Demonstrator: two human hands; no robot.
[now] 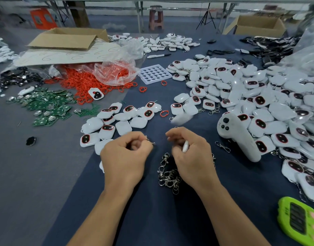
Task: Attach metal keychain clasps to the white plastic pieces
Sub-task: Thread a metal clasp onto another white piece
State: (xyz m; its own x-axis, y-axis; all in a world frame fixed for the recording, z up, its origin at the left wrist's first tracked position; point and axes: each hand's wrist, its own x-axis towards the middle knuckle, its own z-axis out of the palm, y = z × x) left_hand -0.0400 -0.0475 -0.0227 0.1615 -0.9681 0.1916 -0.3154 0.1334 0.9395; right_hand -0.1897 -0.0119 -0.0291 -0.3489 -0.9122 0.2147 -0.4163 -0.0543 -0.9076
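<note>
My left hand hovers over the dark cloth with curled fingers pinching a small metal clasp at its fingertips. My right hand is beside it, fingers curled round a white plastic piece that shows only as a sliver. Between and below the hands lies a heap of metal keychain clasps. A blurred white piece with a clasp is just beyond the hands. A small group of white pieces lies ahead left, and a large pile fills the right.
A white handheld controller lies right of my hands, with a lone clasp beside it. A green timer is at bottom right. Red rings, green circuit boards, a white hole tray and cardboard boxes sit further back.
</note>
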